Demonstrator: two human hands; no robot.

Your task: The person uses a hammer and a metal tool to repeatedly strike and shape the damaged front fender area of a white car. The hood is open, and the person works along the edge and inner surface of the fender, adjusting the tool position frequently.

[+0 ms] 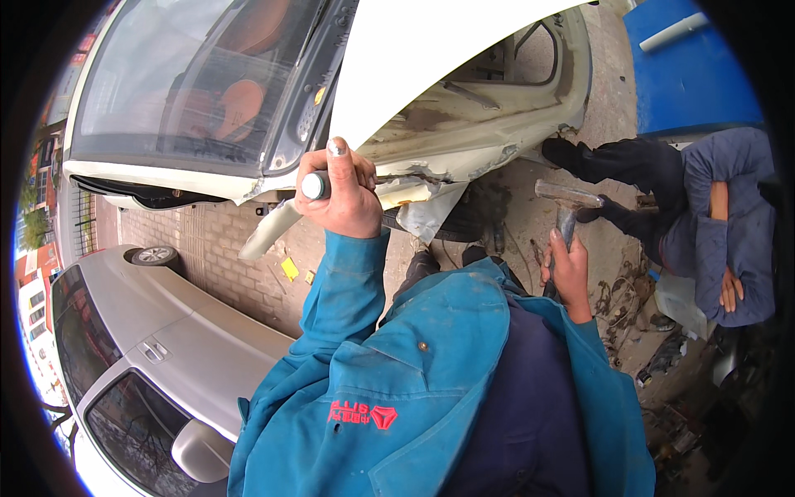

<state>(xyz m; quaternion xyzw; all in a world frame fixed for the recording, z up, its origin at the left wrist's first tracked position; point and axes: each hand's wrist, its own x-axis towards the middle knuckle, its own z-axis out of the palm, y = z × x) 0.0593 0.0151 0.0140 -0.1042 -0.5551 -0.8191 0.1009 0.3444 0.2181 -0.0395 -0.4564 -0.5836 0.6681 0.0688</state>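
Note:
My left hand (341, 192) is closed around a short cylinder (315, 185) with a pale round end and a dark rim. The rest of this cylinder is hidden in the fist, so its kind does not show. Right behind the fist is the torn, bent edge of a cream car body panel (410, 192). My right hand (568, 267) grips the handle of a hammer (570, 195), whose worn metal head points up and away from me. The hammer is apart from the car.
A white panel (406, 50) rises beside the windshield (195, 91) of the damaged car. At left stands a silver car (157, 323). A person in dark clothes (704, 207) sits at right, near scattered parts (662, 360). Behind is a blue surface (691, 70).

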